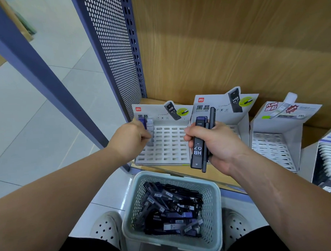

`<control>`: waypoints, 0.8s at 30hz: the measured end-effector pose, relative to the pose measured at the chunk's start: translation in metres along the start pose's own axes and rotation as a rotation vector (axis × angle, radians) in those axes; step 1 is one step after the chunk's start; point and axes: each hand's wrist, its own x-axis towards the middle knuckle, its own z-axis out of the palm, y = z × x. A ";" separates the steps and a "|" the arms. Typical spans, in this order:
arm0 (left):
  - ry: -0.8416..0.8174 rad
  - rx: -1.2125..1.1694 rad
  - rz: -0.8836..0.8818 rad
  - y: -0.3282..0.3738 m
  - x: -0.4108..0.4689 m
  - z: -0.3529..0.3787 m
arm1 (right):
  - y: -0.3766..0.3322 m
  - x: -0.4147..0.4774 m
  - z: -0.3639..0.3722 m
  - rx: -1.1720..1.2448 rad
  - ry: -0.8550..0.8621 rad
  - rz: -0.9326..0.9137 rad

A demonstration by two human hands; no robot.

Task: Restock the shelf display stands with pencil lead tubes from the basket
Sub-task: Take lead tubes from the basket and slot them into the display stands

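My right hand (216, 148) grips a bundle of black pencil lead tubes (199, 143) marked HB 0.7, held upright in front of the middle display stand (226, 112). My left hand (131, 139) pinches a purple-capped tube (143, 122) at the left column of the left display stand (169, 144), where a few tubes sit in slots. Most of that stand's slots are bare. Below, the pale green basket (214, 191) on the floor holds several loose black tubes (175, 207).
A third white stand (274, 144) is on the wooden shelf to the right, and a filled display box (329, 161) sits at the far right edge. A perforated blue shelf side panel (113, 52) rises on the left. My two white shoes (108, 228) flank the basket.
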 end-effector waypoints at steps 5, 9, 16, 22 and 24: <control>-0.007 -0.016 -0.059 0.007 -0.003 0.001 | 0.000 -0.001 0.002 0.014 -0.006 -0.027; -0.013 -0.273 -0.264 0.053 0.002 -0.023 | -0.002 0.000 0.004 0.094 0.033 -0.069; -0.257 -1.066 -0.519 0.125 -0.010 -0.035 | -0.004 0.000 0.015 0.150 0.093 -0.133; -0.171 -1.173 -0.625 0.111 -0.010 -0.037 | -0.002 0.001 0.016 0.125 0.135 -0.139; -0.102 -1.219 -0.672 0.107 -0.009 -0.040 | -0.001 0.003 0.016 0.123 0.140 -0.137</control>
